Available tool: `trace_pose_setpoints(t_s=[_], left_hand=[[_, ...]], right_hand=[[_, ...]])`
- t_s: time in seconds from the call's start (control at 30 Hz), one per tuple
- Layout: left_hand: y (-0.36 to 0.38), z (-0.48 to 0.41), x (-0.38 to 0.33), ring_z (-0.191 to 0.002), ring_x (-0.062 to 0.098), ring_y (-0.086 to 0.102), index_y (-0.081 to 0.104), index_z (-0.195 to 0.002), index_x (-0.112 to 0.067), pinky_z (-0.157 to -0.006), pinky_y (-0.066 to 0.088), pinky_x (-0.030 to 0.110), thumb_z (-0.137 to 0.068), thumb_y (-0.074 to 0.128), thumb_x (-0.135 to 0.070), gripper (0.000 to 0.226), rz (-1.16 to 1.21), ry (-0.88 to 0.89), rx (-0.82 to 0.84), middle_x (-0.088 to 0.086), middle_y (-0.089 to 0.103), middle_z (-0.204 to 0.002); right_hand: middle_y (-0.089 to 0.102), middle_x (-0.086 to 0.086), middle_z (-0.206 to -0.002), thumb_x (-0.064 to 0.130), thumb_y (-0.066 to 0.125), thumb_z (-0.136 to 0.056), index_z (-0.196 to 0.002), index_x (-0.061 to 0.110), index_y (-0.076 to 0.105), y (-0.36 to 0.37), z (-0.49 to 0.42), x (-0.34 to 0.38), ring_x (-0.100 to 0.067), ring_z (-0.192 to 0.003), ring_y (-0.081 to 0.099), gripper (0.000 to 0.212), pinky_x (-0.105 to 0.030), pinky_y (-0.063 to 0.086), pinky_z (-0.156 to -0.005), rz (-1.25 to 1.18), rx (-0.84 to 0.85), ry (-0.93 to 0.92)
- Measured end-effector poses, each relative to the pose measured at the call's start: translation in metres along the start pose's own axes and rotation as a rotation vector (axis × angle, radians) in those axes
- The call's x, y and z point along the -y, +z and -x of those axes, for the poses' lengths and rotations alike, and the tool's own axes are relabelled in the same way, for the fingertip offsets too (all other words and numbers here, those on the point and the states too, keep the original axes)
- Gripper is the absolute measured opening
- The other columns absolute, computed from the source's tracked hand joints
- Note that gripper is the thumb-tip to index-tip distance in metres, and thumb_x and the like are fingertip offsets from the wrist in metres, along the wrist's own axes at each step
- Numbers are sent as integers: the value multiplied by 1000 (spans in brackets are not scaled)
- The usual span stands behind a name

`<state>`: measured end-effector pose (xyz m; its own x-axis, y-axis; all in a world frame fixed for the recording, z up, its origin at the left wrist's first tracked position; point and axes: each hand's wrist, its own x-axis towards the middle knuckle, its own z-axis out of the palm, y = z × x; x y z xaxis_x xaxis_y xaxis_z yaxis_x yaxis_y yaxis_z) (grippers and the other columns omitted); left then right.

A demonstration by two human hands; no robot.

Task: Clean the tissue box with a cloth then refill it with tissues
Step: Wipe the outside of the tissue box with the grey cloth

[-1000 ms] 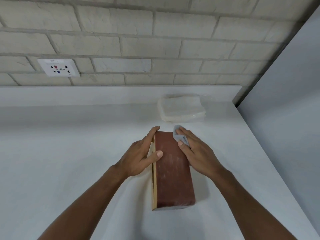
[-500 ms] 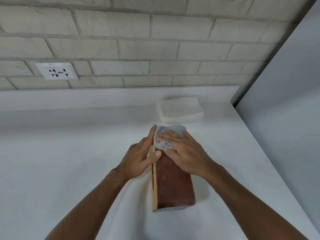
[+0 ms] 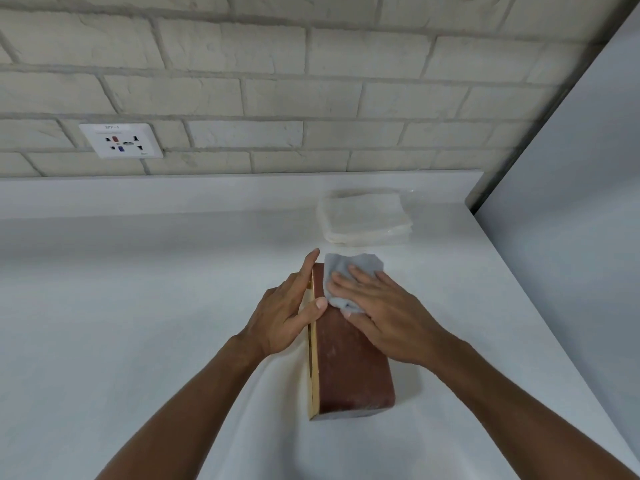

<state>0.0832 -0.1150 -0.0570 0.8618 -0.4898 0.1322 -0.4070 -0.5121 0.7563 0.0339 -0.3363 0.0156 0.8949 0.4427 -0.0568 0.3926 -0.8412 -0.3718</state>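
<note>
A dark red-brown tissue box (image 3: 349, 372) with a pale wooden face on its left stands on its side on the white counter. My left hand (image 3: 287, 317) steadies that left face, thumb over the top edge and fingers straight along the side. My right hand (image 3: 384, 317) lies flat on a grey cloth (image 3: 349, 271) and presses it onto the far end of the box's upper surface. A stack of white tissues (image 3: 367, 220) in clear wrap sits just beyond the box, near the back ledge.
The white counter (image 3: 138, 306) runs wide to the left. A raised ledge and a brick wall with a power socket (image 3: 121, 140) close off the back. A grey panel (image 3: 571, 237) borders the counter on the right.
The cloth was bunched at the box's far right corner under my right fingers; it is now spread flat under my right hand across the far end. My left hand stayed put.
</note>
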Motion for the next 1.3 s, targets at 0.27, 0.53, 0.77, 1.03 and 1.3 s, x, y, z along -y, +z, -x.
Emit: trace_pose_setpoints(t_s=[0.27,0.53,0.77,1.03,1.3], left_hand=[[2,0,-2,-108,15,64,-5,-154,-64,-97,51,37,-95,25,-76,67,22,-43,-4,-2,60,-137],[2,2,-8,-106,11,62,-3,-150,-69,-94,47,32,-96,21,-74,60,66,-72,-10,0,62,-129],[3,2,-10,-121,15,54,0,-146,-75,-108,41,36,-98,19,-69,52,123,-109,-3,-28,51,-121],[1,0,-12,-140,25,44,5,-146,-77,-111,33,33,-103,22,-59,50,178,-168,15,-42,39,-114],[0,1,-16,-144,14,42,8,-142,-79,-120,32,42,-100,21,-65,46,211,-177,23,-43,39,-133]], right_hand=[[16,16,-161,40,27,-104,-154,31,24,6,4,11,-3,-151,1,51,-32,1,-123,1,-19,21],[20,13,-161,47,18,-99,-154,29,27,8,12,21,-7,-152,4,59,-34,5,-124,11,-23,37],[17,14,-162,42,27,-106,-155,31,27,-4,-2,8,-10,-152,6,50,-39,6,-124,41,-65,215],[24,19,-159,56,6,-92,-153,36,30,-7,12,-1,-8,-151,10,68,-42,11,-123,129,-45,174],[30,20,-157,50,18,-98,-151,36,36,1,28,22,-5,-150,13,57,-36,9,-124,69,-24,64]])
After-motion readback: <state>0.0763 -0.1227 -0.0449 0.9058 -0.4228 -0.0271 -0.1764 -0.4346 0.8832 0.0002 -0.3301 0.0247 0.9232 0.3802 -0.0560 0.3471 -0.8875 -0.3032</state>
